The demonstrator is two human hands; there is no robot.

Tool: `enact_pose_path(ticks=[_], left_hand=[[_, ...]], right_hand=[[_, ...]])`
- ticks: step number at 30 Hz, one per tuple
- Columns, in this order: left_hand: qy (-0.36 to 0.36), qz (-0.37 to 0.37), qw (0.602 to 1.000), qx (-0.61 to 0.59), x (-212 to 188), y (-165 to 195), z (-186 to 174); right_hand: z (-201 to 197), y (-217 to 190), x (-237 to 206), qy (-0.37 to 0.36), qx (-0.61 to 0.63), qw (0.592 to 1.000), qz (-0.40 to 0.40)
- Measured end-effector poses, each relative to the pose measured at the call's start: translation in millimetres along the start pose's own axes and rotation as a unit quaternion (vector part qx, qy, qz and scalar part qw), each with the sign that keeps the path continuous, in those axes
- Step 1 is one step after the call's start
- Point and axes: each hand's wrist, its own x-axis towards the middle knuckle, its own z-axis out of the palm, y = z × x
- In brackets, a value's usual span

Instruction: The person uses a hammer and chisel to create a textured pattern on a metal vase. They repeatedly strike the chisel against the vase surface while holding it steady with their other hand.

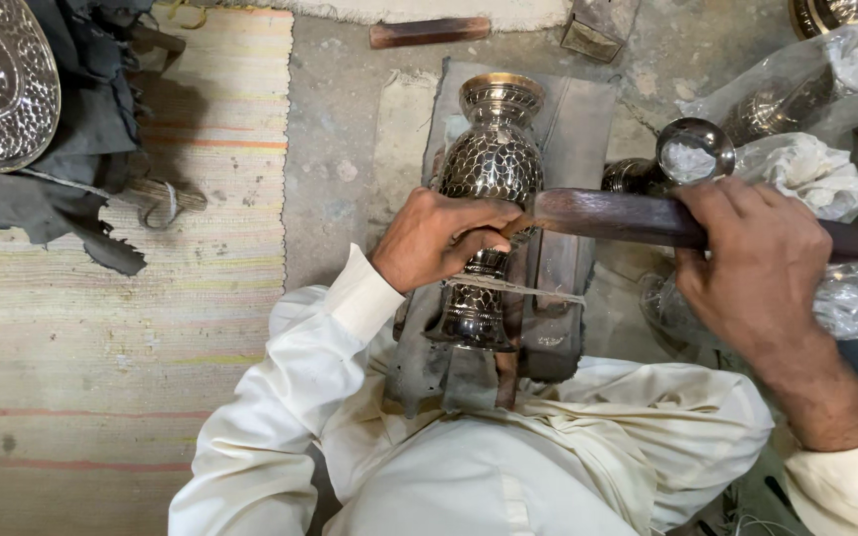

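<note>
While the engraved brass vase (490, 164) lay on a grey block (588, 109) between the knees, left hand (441, 238) closed around its narrow waist. Right hand (757, 263) gripped a long dark wooden tool (608, 213), its tip against the vase.

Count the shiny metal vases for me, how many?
2 clearly: one vase under the left hand, one wrapped vase in plastic top right. More may hide in the wrapping.
</note>
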Motion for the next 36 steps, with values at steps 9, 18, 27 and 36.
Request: enact_pose_path(ticks=[9, 18, 27, 36], left_hand=[[0.034, 0.015, 0.999, -0.012, -5, -2, 2], [0.014, -0.019, 0.998, -0.062, -10, -6, 5], [0.039, 0.0, 0.998, -0.058, -17, -12, 7], [0.084, 0.02, 0.993, -0.085, -24, -18, 13]], right_hand=[[-2, 1, 8, -0.022, 0.112, 0.987, 0.112], [-9, -4, 19, -0.043, -0.058, 0.997, -0.016], [-13, -7, 26, -0.029, 0.054, 0.998, 0.01], [-21, -13, 40, -0.038, 0.028, 0.999, -0.017]])
